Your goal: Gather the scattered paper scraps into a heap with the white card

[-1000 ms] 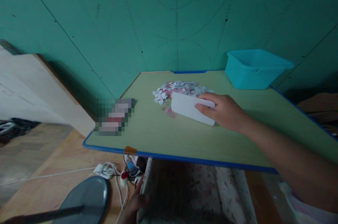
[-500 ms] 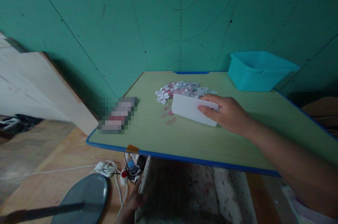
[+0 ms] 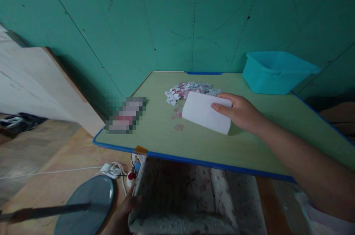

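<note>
My right hand (image 3: pixel 244 111) grips the right end of a plain white rectangular board (image 3: pixel 206 113), thumb on its near face. The board stands tilted on its long edge on the green tabletop (image 3: pixel 155 128), just in front of a heap of small white and pinkish paper pieces (image 3: pixel 188 90). A few reddish pieces (image 3: pixel 179 127) lie flat left of the board. Below the table edge, my left hand (image 3: pixel 124 207) is closed on the left wall of a stained white box (image 3: pixel 222 187), partly under the tabletop. Its lower fingers are hidden.
A turquoise plastic bin (image 3: pixel 270 76) stands at the table's back right corner. A pixelated flat object (image 3: pixel 127 115) lies at the left edge. Below are a round grey stool (image 3: pixel 85 201), white cables (image 3: pixel 113 170) and a power strip. A green wall (image 3: pixel 172 17) rises behind.
The white board has tipped so more of its face shows, and it has come slightly nearer. My left hand and the stained box have shifted left and toward me, baring the box's front rim.
</note>
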`<state>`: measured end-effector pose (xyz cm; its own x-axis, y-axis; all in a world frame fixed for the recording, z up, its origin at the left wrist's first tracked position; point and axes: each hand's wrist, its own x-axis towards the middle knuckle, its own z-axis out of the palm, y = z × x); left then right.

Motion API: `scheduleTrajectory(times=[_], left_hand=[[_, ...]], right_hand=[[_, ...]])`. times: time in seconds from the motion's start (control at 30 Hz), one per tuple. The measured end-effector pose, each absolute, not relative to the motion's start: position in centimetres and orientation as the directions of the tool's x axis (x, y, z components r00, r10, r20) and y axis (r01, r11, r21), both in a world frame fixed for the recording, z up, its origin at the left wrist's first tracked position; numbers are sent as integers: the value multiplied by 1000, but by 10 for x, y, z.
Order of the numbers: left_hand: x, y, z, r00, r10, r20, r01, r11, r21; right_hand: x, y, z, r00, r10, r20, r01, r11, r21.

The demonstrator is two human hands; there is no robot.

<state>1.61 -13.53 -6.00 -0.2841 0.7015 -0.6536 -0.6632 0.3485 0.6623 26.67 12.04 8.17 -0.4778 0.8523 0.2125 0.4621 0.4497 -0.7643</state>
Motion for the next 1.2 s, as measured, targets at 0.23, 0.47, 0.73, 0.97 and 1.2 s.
scheduleTrajectory(times=[0.23,0.47,0.73,0.97,1.2], left_hand=[[23,-140,-35,-231,752,-617,-664,342,665],[13,-148,-32,-372,675,-637,-638,312,704],[15,-149,-24,-301,667,-682,-682,349,643],[20,-143,-22,-267,721,-639,-656,350,668],[22,-144,-33,-246,730,-638,-691,330,643]], right_hand=[[253,125,69,-512,851,117,442,379,-813],[244,105,69,-695,717,50,317,368,-874],[243,107,63,-619,785,14,335,280,-900],[238,90,66,-747,663,-47,300,274,-914],[241,88,73,-799,596,-84,271,232,-934]])
